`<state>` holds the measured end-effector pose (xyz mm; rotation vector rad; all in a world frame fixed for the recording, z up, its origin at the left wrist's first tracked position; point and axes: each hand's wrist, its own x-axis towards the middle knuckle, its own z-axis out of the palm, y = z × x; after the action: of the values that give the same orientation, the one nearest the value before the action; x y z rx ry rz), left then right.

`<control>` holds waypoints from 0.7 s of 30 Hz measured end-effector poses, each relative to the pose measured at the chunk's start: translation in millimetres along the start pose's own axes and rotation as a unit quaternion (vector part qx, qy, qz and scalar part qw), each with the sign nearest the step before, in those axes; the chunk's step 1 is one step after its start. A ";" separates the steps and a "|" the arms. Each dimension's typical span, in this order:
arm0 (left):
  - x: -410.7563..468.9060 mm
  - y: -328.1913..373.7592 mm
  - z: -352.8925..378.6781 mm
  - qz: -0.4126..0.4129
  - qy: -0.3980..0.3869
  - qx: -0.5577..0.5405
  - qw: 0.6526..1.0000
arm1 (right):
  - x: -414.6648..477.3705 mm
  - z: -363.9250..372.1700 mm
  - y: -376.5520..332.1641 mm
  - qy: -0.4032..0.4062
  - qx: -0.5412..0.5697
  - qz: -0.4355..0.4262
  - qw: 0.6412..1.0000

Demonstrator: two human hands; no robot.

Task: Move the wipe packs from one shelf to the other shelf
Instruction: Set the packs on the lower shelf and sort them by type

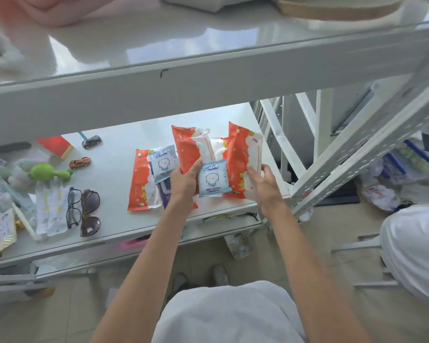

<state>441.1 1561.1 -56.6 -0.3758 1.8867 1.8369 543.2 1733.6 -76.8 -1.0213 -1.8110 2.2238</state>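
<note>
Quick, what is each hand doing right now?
Left hand: closed, holding an orange wipe pack.
Right hand: closed, holding another orange wipe pack.

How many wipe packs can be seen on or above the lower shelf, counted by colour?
Orange-and-white packs: 3
Small light-blue packs: 2
Purple pack, mostly hidden: 1
Total: 6

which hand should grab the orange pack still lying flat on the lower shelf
Left, probably. The flat orange pack lies just left of the left hand. The right hand is further off on the far side, its grip on another orange pack.
</note>
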 end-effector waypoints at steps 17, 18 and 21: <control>15.1 43.3 -59.9 0.082 0.116 -0.023 0.990 | 0.4 73.7 -56.1 -0.265 -0.016 0.020 0.964; 18.4 46.8 -67.6 0.077 0.121 -0.023 0.989 | 3.1 82.8 -57.6 -0.261 -0.024 0.020 0.965; 30.1 56.0 -84.6 0.073 0.169 -0.004 0.983 | 9.9 109.9 -61.5 -0.269 -0.034 0.019 0.962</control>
<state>374.8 1484.8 -25.1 -0.5992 2.1812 1.9764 455.3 1664.4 -18.1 -0.4809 -2.0838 2.6681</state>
